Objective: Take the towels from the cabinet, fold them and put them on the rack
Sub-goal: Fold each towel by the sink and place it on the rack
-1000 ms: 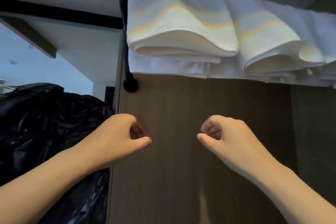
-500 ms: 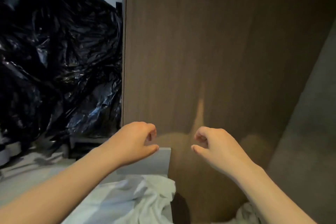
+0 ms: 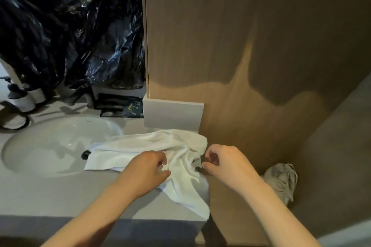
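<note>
A crumpled white towel (image 3: 160, 150) lies on the grey counter (image 3: 50, 194), spilling over its right end and partly over the sink's rim. My left hand (image 3: 146, 170) hovers on the towel's middle with fingers curled; whether it pinches the cloth is unclear. My right hand (image 3: 224, 162) hangs just right of the towel, half curled with thumb and fingers apart, holding nothing. A second, greyish bunched towel (image 3: 281, 182) sits low at the right by the wooden panel. The rack is out of view.
An oval sink (image 3: 56, 146) fills the counter's left. A black plastic bag (image 3: 70, 26) looms behind it, with bottles (image 3: 26, 96) and dark sachets (image 3: 120, 106) below. A tall wooden panel (image 3: 251, 46) and a grey block (image 3: 172, 114) stand right behind the towel.
My view has dropped from the rack with folded towels down to the counter. Both hands came down with it and now sit at the white towel.
</note>
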The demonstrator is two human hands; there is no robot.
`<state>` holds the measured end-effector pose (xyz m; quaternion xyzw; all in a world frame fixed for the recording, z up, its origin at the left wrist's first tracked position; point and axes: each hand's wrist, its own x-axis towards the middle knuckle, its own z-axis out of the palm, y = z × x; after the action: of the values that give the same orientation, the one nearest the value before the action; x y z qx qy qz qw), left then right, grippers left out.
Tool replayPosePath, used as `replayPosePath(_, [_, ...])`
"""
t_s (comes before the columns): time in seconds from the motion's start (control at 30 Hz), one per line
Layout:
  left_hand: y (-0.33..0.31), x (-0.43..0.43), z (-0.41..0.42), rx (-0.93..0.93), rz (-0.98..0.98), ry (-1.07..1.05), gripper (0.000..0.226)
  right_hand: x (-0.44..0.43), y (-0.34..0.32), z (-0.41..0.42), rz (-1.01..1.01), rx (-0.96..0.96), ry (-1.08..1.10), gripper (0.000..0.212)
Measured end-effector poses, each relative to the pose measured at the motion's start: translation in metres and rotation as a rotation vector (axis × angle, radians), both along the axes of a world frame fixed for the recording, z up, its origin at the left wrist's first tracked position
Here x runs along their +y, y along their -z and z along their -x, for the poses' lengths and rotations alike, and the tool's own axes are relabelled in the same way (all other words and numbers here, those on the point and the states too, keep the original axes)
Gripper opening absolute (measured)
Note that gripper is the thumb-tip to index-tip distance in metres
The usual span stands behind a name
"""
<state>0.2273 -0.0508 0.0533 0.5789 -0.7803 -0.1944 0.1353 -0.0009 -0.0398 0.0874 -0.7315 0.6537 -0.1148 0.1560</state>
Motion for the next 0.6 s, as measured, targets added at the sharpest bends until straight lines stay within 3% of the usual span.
replayPosePath(0.23, [0.044, 0.0, -0.037, 0.011, -0.107, -0.035, 0.023, -0.008, 0.046, -0.037, -0.12, -0.077, 0.047, 0.01])
replayPosePath(0.6, [0.069, -0.038, -0.138, 0.111, -0.183, -0.02, 0.016, -0.021, 0.098, -0.111, -0.27, -0.277, 0.295, 0.006])
